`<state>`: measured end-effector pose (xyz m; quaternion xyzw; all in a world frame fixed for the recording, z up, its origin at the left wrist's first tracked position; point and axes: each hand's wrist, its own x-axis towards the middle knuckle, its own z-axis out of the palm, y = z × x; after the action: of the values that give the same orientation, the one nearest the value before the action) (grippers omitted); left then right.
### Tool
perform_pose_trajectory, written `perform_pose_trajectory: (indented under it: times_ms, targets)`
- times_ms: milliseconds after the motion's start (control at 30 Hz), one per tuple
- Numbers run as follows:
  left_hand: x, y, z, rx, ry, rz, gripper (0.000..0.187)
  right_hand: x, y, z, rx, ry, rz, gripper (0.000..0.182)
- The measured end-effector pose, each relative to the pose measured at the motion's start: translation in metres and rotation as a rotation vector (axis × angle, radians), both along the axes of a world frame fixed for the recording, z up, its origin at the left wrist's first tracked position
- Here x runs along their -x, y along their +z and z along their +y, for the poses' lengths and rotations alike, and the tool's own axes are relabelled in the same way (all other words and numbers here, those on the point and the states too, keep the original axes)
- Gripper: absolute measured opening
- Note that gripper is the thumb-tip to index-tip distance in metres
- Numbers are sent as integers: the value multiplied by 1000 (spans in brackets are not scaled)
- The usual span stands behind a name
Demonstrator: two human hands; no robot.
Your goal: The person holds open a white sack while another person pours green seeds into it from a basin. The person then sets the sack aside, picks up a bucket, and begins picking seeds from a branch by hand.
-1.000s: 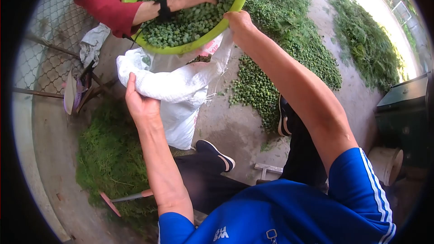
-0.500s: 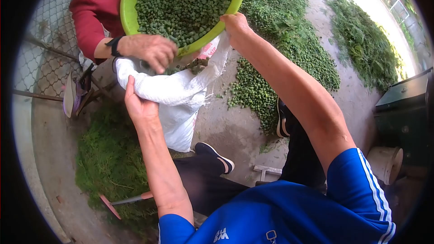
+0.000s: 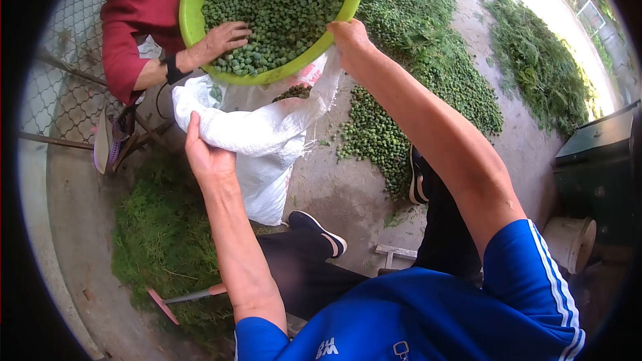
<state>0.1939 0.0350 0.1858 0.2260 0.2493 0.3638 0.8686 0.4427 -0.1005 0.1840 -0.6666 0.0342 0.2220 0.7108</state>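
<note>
A yellow-green basin point(image 3: 190, 17) full of small green seed heads point(image 3: 274, 10) tilts over the mouth of a white woven sack point(image 3: 254, 130). My left hand point(image 3: 208, 154) holds the sack's near rim, fingers partly hidden behind the fabric. At the basin's right rim, my right hand point(image 3: 349, 37) is closed; the sack's edge rises to just below it, and its fingertips are partly hidden. Another person's hand point(image 3: 224, 40), with a black wristband, lies on the seed heads at the basin's lower left. Some dark contents point(image 3: 294, 92) show inside the sack.
A large heap of green seed heads point(image 3: 428, 60) spreads over the concrete floor. Leafy green cuttings point(image 3: 535, 60) lie at far right, with more greenery point(image 3: 167, 227) at left. A long-handled tool point(image 3: 190, 295), a white bucket point(image 3: 572, 244) and a wire-mesh fence point(image 3: 57, 87) are around me.
The other person's hand has moved up from the sack's mouth onto the seed heads in the basin. My own hands have barely moved.
</note>
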Motion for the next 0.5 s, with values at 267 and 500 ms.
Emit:
perform_pose_trajectory:
  times_ms: [267,500]
  targets:
    - [-2,0,-1,-3,10,28,25,1,-1,-2,-20,11,-10,31]
    - [-1,-4,3,3,38,64,28,7,5,-3,45,10,2,31]
